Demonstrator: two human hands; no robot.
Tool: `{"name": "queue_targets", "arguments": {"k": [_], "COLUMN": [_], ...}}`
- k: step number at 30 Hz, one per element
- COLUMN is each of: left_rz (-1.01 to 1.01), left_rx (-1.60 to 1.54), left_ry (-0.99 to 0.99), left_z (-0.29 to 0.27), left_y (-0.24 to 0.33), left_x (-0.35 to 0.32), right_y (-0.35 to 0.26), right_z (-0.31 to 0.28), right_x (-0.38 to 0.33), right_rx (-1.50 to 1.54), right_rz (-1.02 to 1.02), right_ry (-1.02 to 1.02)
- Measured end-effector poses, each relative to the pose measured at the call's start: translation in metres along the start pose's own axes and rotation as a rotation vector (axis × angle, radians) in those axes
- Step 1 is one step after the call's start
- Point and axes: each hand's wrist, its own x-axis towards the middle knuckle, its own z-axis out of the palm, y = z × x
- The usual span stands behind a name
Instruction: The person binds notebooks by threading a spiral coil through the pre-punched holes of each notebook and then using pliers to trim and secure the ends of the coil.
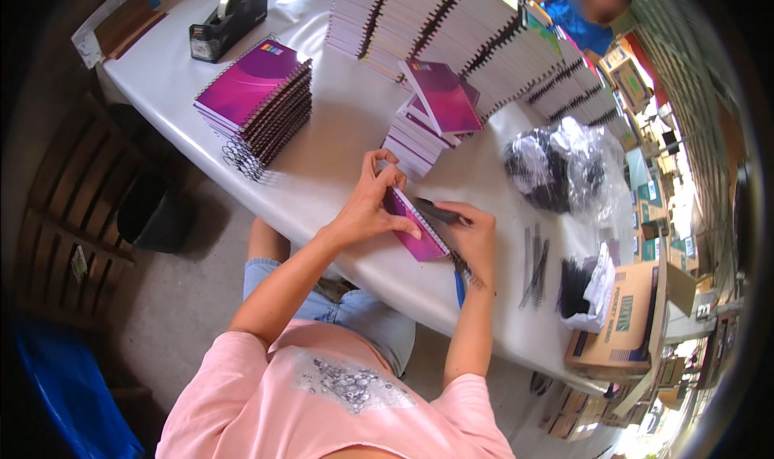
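A smooth, pale grey table (347,116) bore a black plastic tape dispenser (230,25) near a stack of purple spiral-bound notebooks (256,88). An uneven pile of purple-covered paper books (427,124) stood before long rows of white-paged books (423,19) with black spiral bindings. At right lay a crumpled clear plastic bag (584,168) with dark contents and thin black coils (536,269).

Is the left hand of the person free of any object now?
No, the left hand grips a purple notebook, with the thumb lying over its cover.
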Motion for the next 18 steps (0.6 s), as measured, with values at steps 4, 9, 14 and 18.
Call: {"name": "queue_targets", "arguments": {"k": [4,9,14,18], "left_rz": [0.079,0.009,-0.011,-0.055], "left_rx": [-0.003,-0.115,-0.135,-0.165], "left_ry": [-0.016,-0.013,-0.014,-0.100], "left_z": [-0.001,0.002,0.002,-0.002], "left_y": [-0.008,-0.013,-0.011,-0.010], "left_x": [0.002,0.004,0.005,-0.003], "right_y": [-0.028,-0.019,-0.028,-0.034], "right_z": [0.003,0.009,0.007,0.021], "right_x": [-0.006,-0.002,0.012,0.008], "right_rx": [0.187,0.665,-0.120,0.039], "right_rz": [-0.069,-0.276,-0.011,-0.061], "right_ry": [-0.145,-0.112,-0.007,-0.137]}}
